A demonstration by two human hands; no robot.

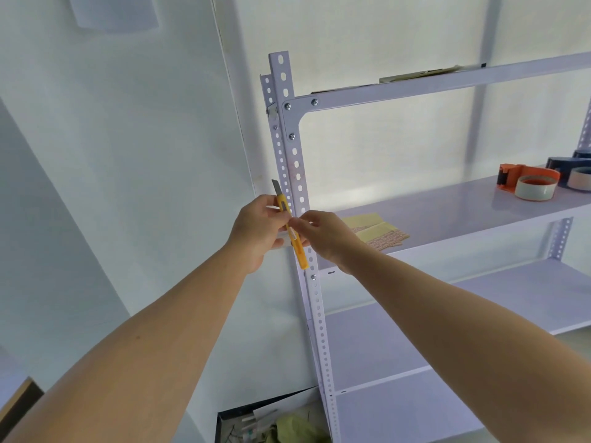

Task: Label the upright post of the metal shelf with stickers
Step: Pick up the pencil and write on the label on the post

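The white perforated upright post (295, 161) of the metal shelf rises through the middle of the view. In front of it, my left hand (256, 231) grips a yellow utility knife (294, 235) with its blade extended upward. My right hand (323, 236) pinches the knife's handle near its middle, fingertips meeting my left hand's. Both hands are level with the middle shelf board (447, 212). Yellowish sticker sheets (377, 230) lie on that board just right of my right hand.
An orange tape dispenser (524, 175) with a tape roll (535, 187) and dark tape rolls (572, 169) sit at the board's right end. Flat papers (422, 73) lie on the top shelf. A dark box of clutter (268, 423) stands on the floor left of the post.
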